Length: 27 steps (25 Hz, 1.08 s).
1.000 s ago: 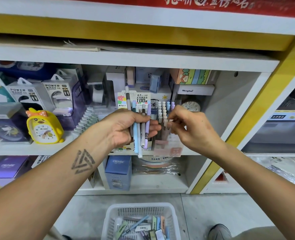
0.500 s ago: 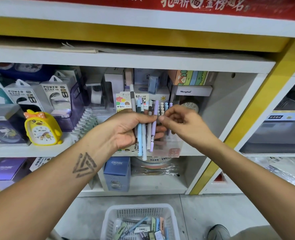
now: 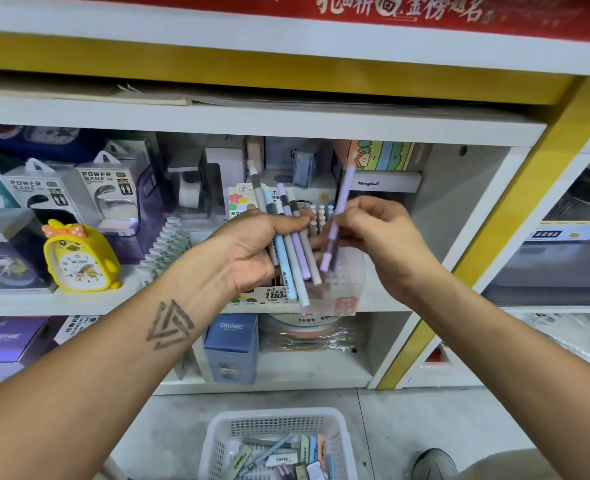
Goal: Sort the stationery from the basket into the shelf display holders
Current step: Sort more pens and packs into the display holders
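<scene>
Shelf (image 3: 286, 306) with clear display holder (image 3: 338, 289); white basket (image 3: 217, 445) on the floor, near. Left hand (image 3: 252, 251), grip curled round a fan of pens (image 3: 291, 251). Right hand (image 3: 380, 237), grip pinching one lilac pen (image 3: 336, 220) mid-barrel above the holder. Pens likely light, stiff, smooth; best held mid-barrel.

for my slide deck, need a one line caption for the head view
Left hand holds a bunch of pens while right hand pinches one purple pen before the clear shelf holder.
</scene>
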Tool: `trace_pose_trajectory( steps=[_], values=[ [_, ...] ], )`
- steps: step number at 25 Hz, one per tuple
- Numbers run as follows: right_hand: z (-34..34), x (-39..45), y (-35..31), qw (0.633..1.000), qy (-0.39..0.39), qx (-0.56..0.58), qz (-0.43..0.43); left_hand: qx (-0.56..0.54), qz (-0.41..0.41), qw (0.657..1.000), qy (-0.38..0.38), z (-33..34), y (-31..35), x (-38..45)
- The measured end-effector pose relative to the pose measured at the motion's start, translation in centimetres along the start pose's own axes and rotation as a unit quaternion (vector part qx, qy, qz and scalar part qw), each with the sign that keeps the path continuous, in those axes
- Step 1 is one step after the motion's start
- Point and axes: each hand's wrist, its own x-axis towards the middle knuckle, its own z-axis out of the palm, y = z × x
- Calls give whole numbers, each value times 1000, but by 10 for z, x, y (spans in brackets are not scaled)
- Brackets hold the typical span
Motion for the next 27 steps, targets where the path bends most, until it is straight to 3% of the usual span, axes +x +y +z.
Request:
trace_pose_trajectory(
  steps=[2, 6, 8, 13, 17, 22, 27],
  values=[
    [-11, 5, -3, 998, 51, 36, 6, -20, -12, 1000, 14, 0, 2, -1],
    [-32, 15, 8, 966, 88, -240, -29, 15, -22, 998, 61, -3, -1, -1],
    [-36, 17, 14, 953, 83, -291, -26, 19, -26, 997, 69, -3, -1, 0],
    [-36, 17, 17, 947, 97, -299, -59, 12, -37, 997, 63, -1, -4, -1],
    [-35, 15, 11, 949, 171, -246, -101, 9, -37, 997, 62, -2, -5, 0],
    [-26, 14, 12, 927, 102, -355, -59, 7, -44, 997, 59, -1, -6, 0],
    [-25, 19, 20, 948, 43, -312, 38, 15, -53, 997, 50, 0, -8, -2]
  ],
)
